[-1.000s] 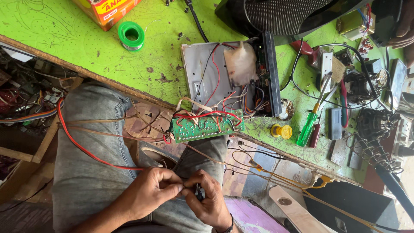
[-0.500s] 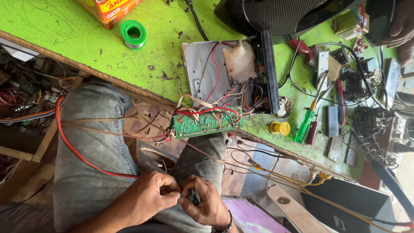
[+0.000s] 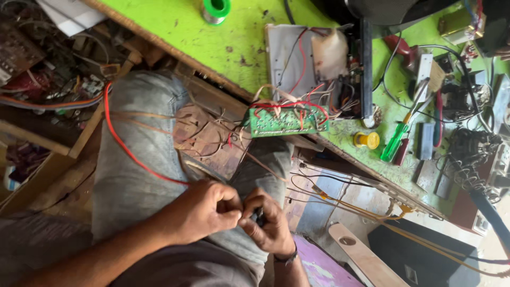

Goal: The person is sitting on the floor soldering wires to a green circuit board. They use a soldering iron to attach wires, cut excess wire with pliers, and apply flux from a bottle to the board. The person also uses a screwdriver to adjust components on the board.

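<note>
Together, left hand and right hand pinch thin wires.

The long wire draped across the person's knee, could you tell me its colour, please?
Red wire, clearest in the head view.

Count on inspection: two hands, left hand and right hand, close together over the lap. One green circuit board. One open chassis on the green bench. One green solder spool. One yellow spool. One green-handled screwdriver. One long red wire across the knee. One black speaker box on the floor. Loose parts at right too cluttered to count
</note>
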